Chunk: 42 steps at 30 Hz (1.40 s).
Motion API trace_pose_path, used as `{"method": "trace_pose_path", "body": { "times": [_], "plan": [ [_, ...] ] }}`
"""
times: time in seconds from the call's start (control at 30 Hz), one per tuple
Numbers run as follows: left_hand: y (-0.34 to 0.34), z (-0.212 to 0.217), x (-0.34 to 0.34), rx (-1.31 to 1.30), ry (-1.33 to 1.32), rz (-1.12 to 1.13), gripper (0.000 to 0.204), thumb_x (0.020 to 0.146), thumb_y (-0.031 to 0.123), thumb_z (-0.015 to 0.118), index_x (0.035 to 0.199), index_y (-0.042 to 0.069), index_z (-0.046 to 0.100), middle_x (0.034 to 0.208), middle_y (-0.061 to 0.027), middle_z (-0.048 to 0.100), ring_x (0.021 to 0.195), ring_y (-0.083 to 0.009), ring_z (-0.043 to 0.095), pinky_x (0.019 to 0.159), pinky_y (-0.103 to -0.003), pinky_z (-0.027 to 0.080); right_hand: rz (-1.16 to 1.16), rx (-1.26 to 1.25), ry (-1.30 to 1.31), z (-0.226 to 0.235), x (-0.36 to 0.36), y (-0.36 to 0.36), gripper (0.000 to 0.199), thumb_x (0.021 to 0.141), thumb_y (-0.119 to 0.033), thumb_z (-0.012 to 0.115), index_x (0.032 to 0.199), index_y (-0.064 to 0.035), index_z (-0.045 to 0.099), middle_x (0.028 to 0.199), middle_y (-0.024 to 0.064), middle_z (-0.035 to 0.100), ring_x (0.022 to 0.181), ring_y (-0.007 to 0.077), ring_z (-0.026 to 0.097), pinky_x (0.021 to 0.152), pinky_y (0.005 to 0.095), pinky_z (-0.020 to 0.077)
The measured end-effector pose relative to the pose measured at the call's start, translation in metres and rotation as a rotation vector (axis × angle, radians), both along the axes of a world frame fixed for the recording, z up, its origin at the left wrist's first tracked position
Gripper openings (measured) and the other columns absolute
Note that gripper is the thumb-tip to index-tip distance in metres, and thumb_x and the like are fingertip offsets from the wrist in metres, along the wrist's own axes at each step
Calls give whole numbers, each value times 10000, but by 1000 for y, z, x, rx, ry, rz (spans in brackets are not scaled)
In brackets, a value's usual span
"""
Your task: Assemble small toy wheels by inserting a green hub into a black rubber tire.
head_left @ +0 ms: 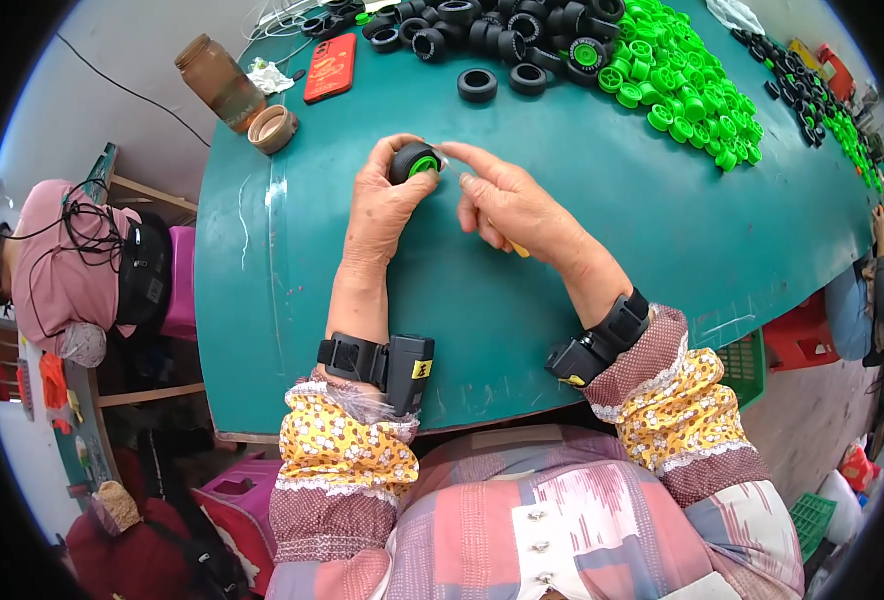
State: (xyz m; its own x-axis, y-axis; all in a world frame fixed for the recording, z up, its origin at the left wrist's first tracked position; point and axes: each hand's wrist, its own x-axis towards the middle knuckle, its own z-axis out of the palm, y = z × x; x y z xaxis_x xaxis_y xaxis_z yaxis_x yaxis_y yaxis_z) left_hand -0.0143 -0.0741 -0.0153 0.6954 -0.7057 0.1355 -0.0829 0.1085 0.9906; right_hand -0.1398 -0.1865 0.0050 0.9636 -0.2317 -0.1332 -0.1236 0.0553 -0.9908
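Between the thumb and fingers of my left hand [377,205] is a small toy wheel [414,163], a black tyre around a green hub. My right hand [517,200] is closed on a slim tool with a yellow handle [519,249] whose end shows below the palm. Its thin metal tip [448,165] meets the right side of the wheel, and my right index finger reaches to the tyre's edge. The exact kind of tool is hidden by my fingers. Both hands are above the green tabletop [482,320].
A heap of black tyres [502,30] lies at the far side, beside piled green hubs [677,85]. Two loose tyres [477,85] lie nearer. At far left are a red phone [330,68], a brown jar [220,85] and its lid [273,129]. Other people sit left and right.
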Motion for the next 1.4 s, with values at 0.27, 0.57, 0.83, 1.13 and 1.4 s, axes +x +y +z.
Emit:
{"method": "trace_pose_path", "body": {
  "times": [0.27,0.57,0.83,1.13,1.4],
  "plan": [
    [0,4,-4,-53,69,-34,392,700,34,623,1081,2,537,876,-55,590,795,-96,532,745,-216,434,-63,-16,-51,-3,2,4,378,902,-206,339,1265,-103,365,583,6,457,406,67,386,337,214,312],
    [1,1,-4,-61,89,-66,372,693,36,632,1056,7,554,830,-41,584,766,-93,530,731,-217,436,-120,-140,-25,-2,4,9,364,911,-207,366,1258,-99,388,555,-13,437,372,62,376,347,203,327],
    [-1,-1,-2,-59,102,-36,369,677,24,645,1038,17,569,824,-23,564,757,-90,526,708,-206,438,-106,-233,-119,-14,9,4,371,907,-186,386,1261,-75,380,544,-23,398,417,58,346,357,209,302],
    [-2,-2,-2,-34,20,-49,319,680,8,621,996,25,589,846,-49,587,758,-99,542,705,-219,447,-79,-354,-156,-17,9,3,384,895,-166,407,1263,-61,381,627,35,504,543,100,475,471,232,408],
    [-2,-8,-3,206,-711,128,305,661,-16,568,961,35,590,838,-85,612,751,-164,582,716,-259,456,-46,-559,-67,-17,6,1,373,870,-125,417,1227,-18,413,1131,205,521,1046,311,502,883,344,389]
  ]
}}
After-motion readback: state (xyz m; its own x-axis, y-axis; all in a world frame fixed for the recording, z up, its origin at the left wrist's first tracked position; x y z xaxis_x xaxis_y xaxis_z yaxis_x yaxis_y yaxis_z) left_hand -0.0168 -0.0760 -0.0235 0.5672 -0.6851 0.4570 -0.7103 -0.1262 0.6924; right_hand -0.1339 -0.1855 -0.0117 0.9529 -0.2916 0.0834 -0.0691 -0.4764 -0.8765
